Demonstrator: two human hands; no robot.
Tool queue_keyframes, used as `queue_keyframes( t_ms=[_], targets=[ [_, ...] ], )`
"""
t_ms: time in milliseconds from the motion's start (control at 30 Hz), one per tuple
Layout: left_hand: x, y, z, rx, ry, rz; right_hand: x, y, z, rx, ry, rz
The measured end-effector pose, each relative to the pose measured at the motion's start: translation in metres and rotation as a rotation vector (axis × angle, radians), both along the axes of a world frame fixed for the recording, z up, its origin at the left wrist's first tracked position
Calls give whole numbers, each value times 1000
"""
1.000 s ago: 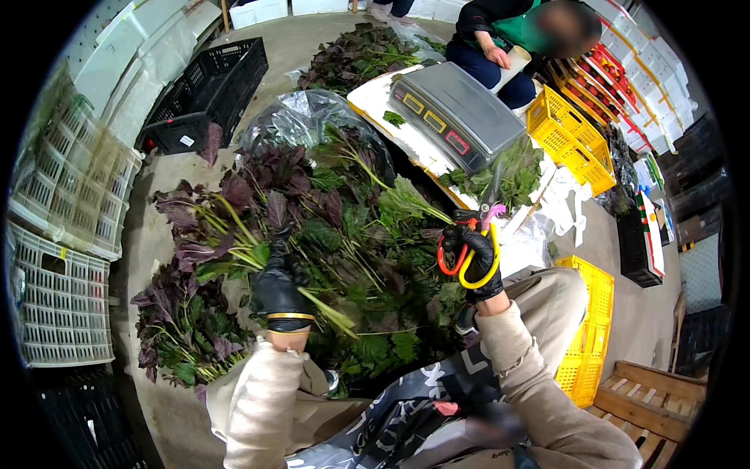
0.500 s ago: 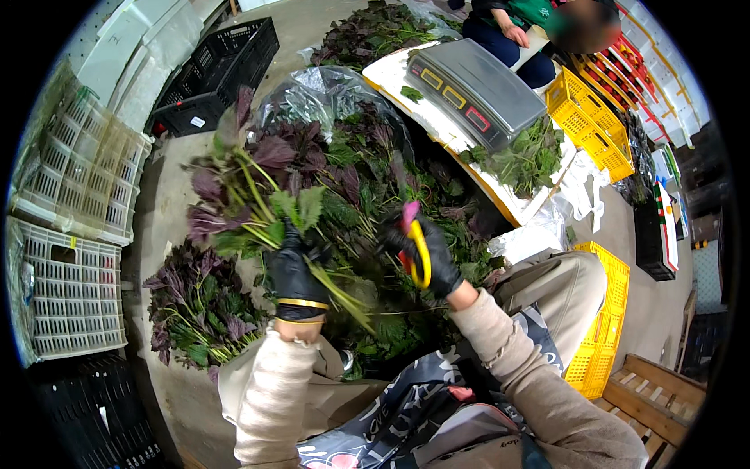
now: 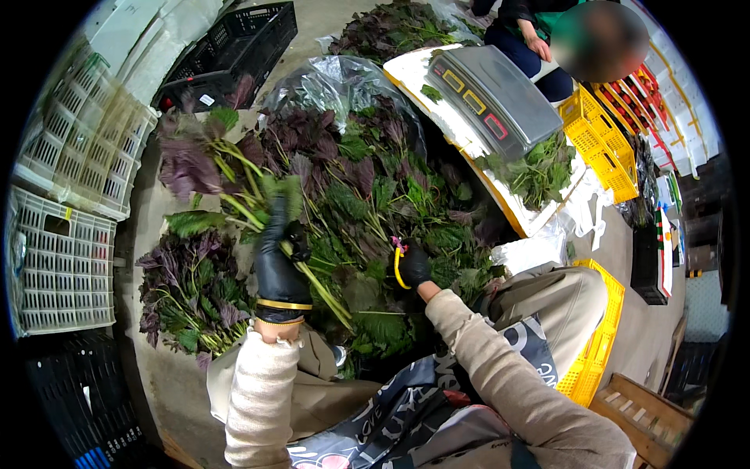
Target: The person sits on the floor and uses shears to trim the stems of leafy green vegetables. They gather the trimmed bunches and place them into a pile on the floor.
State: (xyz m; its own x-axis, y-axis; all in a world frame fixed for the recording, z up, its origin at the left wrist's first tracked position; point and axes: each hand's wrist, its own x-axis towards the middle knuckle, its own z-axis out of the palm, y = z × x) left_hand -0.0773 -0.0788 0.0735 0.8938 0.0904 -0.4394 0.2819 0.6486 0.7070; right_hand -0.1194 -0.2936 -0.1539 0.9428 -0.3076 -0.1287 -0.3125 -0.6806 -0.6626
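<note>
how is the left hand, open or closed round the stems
Closed: the left hand wraps around the leafy bunch, with leaves fanning out beyond it and bare stems poking out toward lower right.

The left hand (image 3: 280, 262) grips leafy stems (image 3: 244, 209), the right hand (image 3: 414, 266) (black-gloved) scissors (image 3: 398, 268).

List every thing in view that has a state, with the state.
left hand: gloved, closed around leafy stems
leafy stems: held, leaves blurred
right hand: gloved, at the scissors; finger closure unclear
scissors: yellow handle showing, blades hidden; open or shut unclear
leaf pile: lying on floor
scale: resting on white foam
black crate: open-topped
yellow crate: open-topped
</note>
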Motion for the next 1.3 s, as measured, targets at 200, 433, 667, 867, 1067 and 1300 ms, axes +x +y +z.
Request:
queue_keyframes(
  t_ms=[200, 433, 667, 867, 1067, 1300],
  targets=[
    [-6, -18, -17, 23, 326, -332, 23, -48, -37, 840, 142, -163],
    [-8, -24, -10, -104, 256, -330, 34, -46, -27, 319, 136, 50],
    [-7, -19, -23, 23, 91, -354, 38, -59, -35, 693, 109, 75],
    [-10, -30, -8, 24, 149, -350, 45, -63, -47, 706, 300, -14],
    [-5, -38, -16, -66, 140, -293, 51, -60, -90, 443, 190, -21],
    [-10, -31, -7, -2, 172, -257, 47, -65, 18, 912, -87, -304]
  ],
)
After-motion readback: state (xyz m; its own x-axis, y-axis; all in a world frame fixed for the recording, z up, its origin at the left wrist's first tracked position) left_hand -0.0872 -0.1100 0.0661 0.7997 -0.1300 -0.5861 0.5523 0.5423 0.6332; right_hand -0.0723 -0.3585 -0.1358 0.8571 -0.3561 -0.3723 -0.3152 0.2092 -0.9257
